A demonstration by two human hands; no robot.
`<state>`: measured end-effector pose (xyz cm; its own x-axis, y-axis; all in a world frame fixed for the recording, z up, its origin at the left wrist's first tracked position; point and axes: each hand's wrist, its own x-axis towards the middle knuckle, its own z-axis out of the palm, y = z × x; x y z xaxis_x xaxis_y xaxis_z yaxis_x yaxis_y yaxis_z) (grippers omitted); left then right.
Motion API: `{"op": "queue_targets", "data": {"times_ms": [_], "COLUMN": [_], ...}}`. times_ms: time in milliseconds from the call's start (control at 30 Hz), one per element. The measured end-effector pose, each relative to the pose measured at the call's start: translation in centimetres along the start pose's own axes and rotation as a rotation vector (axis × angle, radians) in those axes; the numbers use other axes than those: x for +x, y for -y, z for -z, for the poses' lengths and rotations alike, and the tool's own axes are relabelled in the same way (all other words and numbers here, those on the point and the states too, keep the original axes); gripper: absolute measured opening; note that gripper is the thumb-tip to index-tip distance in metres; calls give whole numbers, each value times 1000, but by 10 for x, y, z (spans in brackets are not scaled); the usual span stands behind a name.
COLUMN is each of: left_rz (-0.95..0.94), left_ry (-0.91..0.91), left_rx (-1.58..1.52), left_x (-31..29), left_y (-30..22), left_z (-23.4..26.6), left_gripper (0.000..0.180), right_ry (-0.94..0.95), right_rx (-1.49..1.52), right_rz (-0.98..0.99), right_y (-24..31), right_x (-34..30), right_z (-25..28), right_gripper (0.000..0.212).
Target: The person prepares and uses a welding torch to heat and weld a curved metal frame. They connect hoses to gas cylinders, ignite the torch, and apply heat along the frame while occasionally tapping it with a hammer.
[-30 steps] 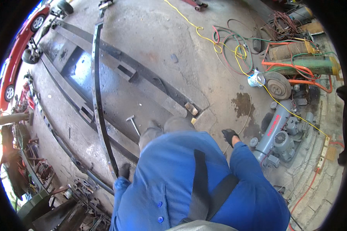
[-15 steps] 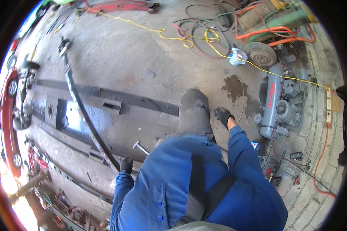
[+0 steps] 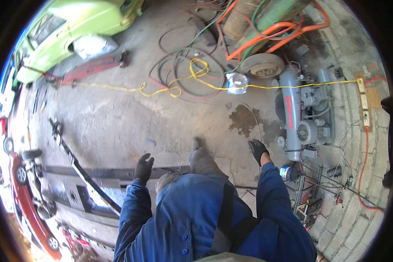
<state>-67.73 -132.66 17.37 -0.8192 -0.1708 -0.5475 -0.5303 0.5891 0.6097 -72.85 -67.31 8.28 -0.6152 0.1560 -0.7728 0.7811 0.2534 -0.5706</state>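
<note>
My left hand (image 3: 144,168), in a dark glove, hangs over the floor beside my leg. Its fingers are spread and hold nothing. On the other side my right hand (image 3: 259,150), also dark-gloved, is empty, with its fingers loosely apart. A long black bar (image 3: 80,170) slants over the dark metal ramp (image 3: 113,172) to the left of my left hand. A grey air compressor (image 3: 291,118) lies to the right of my right hand. Close to that hand, a thin hose (image 3: 256,117) curves along the floor past a wet stain (image 3: 243,120).
A yellow cable (image 3: 288,87) crosses the floor to a socket strip (image 3: 364,105) on the wall. Gas cylinders (image 3: 273,26) sit on an orange wheeled cart (image 3: 266,34). A red floor jack (image 3: 91,68) lies near a green car (image 3: 74,26). A red car (image 3: 28,201) stands far left.
I have stepped forward, so the ramp and bar sit lower in view. My left hand has come away from beside the bar's near end. The green car has come into view.
</note>
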Motion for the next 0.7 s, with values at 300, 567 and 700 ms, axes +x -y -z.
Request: {"op": "queue_targets", "data": {"times_ms": [300,567,700], "left_rz": [-234,-319,-381], "left_ry": [-120,329,448], "left_rx": [173,561,794], "left_x": [146,184,249], "left_y": [-63,83,42], "left_z": [51,29,51], "left_gripper": [53,40,44], "right_ry": [-41,95,-93], "right_rx": [-427,-569,-465], "right_rz": [-16,-244,-169], "right_y": [22,84,146], "right_x": [19,-18,18], "right_z": [-24,-42,-21], "right_gripper": [57,66,71]}}
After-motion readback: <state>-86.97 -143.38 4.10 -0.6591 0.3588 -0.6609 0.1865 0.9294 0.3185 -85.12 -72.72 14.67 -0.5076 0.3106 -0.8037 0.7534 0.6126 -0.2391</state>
